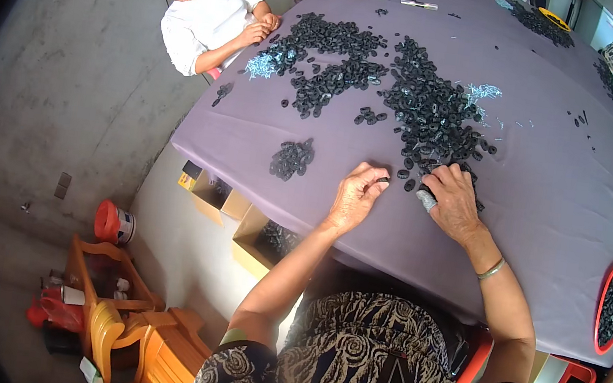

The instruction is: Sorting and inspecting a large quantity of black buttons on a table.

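Black piece pinched at the tip of left grip, right grip by black pile, hold unclear.

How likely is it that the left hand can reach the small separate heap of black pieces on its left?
Probably yes: the heap lies fairly near, and only purple cloth shows between it and the left hand, although this hand pinches a small black piece.
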`<state>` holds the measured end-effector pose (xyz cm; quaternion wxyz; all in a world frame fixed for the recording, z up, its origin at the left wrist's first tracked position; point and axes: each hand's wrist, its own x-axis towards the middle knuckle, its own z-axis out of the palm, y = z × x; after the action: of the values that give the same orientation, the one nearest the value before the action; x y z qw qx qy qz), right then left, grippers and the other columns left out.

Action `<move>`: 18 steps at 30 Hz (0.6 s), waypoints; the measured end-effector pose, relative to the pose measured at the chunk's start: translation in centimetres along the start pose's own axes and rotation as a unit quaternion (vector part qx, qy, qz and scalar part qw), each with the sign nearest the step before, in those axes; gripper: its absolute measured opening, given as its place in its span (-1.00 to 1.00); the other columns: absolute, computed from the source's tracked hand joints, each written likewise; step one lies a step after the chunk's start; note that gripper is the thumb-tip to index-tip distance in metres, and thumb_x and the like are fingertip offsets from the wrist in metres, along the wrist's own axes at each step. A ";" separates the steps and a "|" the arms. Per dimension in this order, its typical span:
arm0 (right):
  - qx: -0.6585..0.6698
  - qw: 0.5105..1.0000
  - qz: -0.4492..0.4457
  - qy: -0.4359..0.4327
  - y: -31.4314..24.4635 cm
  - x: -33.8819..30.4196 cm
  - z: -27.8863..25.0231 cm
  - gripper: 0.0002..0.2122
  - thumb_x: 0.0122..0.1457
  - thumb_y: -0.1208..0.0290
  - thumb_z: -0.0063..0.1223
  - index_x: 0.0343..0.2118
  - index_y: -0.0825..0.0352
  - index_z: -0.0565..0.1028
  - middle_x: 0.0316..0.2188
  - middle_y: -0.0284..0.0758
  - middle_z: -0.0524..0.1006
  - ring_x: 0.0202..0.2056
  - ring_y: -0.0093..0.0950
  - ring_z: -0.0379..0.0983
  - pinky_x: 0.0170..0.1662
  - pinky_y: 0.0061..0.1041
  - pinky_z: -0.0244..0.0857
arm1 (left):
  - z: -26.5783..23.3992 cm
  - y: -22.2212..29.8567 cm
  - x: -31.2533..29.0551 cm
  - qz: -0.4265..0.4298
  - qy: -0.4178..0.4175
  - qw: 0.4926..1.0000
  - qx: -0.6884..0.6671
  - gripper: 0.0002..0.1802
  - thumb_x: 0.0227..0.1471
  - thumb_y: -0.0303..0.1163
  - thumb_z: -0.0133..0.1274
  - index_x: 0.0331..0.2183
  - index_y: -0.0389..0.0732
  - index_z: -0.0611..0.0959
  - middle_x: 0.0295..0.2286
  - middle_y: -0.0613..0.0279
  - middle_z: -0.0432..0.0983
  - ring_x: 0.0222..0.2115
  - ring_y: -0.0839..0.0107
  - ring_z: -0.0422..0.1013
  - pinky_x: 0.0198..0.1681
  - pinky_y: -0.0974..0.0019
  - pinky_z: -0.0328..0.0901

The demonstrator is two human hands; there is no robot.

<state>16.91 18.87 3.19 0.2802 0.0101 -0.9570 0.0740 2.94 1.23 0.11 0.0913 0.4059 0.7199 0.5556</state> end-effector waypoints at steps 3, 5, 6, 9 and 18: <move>-0.001 1.000 0.008 0.009 0.2 -0.3 -0.3 -0.78 -0.10 0.50 0.18 -0.33 0.28 0.49 -0.35 -0.36 0.37 -0.25 -0.34 0.26 -0.23 -0.36 0.11 | -0.1 0.0 -0.2 -0.003 -0.002 1.000 -0.009 -0.83 0.03 -0.55 0.09 -0.25 -0.26 0.59 -0.41 0.23 0.41 -0.44 0.43 0.39 -0.33 0.42 0.31; 0.009 0.999 0.022 0.024 0.1 -0.6 -0.2 -0.76 -0.12 0.52 0.19 -0.31 0.29 0.50 -0.34 -0.36 0.38 -0.24 -0.34 0.26 -0.23 -0.35 0.12 | -0.1 0.2 -0.2 0.000 -0.006 1.000 -0.003 -0.82 0.03 -0.57 0.08 -0.24 -0.26 0.58 -0.40 0.23 0.41 -0.42 0.44 0.40 -0.32 0.43 0.31; 0.011 0.999 0.026 0.018 -0.1 -0.7 -0.3 -0.74 -0.13 0.53 0.19 -0.29 0.30 0.50 -0.32 -0.35 0.39 -0.23 -0.33 0.27 -0.22 -0.35 0.13 | -0.1 0.2 -0.3 0.002 -0.006 1.000 -0.002 -0.82 0.03 -0.57 0.08 -0.24 -0.26 0.58 -0.40 0.23 0.41 -0.42 0.44 0.40 -0.32 0.43 0.31; 0.003 1.000 0.030 0.006 0.0 -0.8 -0.4 -0.73 -0.13 0.53 0.19 -0.28 0.31 0.50 -0.30 -0.35 0.40 -0.22 -0.32 0.27 -0.20 -0.34 0.14 | 0.0 0.2 -0.4 0.005 -0.008 1.000 0.000 -0.82 0.03 -0.56 0.09 -0.24 -0.25 0.58 -0.39 0.23 0.42 -0.41 0.43 0.41 -0.32 0.42 0.31; 0.020 0.999 0.041 -0.002 -0.2 -0.9 -0.2 -0.68 -0.15 0.60 0.11 -0.23 0.32 0.49 -0.27 -0.33 0.41 -0.21 -0.30 0.25 -0.17 -0.33 0.14 | -0.1 0.3 -0.3 0.006 -0.001 1.000 -0.008 -0.84 0.02 -0.54 0.09 -0.27 -0.26 0.60 -0.46 0.30 0.36 -0.47 0.51 0.30 -0.34 0.45 0.27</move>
<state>17.79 18.70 2.91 0.2751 -0.0235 -0.9554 0.1047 3.25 0.97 0.27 0.0921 0.4098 0.7131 0.5613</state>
